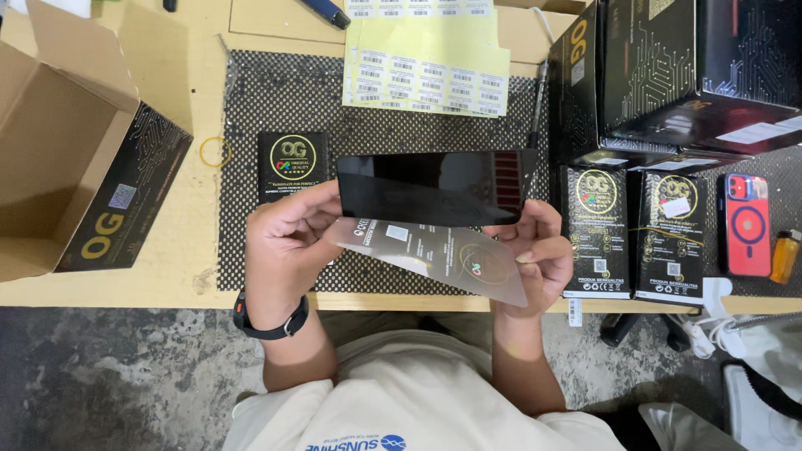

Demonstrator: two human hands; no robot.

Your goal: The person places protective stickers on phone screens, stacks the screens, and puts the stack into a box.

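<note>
Both my hands hold a glossy black screen panel [434, 185] flat above a perforated black mat [276, 100]. My left hand [288, 242] grips its left end and wears a black wristband. My right hand [539, 250] grips the right end. A clear printed film sheet [434, 255] hangs loose under the panel between both hands. A small flat black box with a gold round emblem [291, 160] lies on the mat just behind my left hand.
An open cardboard carton [58, 159] stands at left. Yellow label sheets [426, 67] lie at the back. Stacked black boxes [677, 75] fill the back right, with two small black packs [635, 234], a red-cased phone [746, 224] and an orange lighter [785, 256] beside them.
</note>
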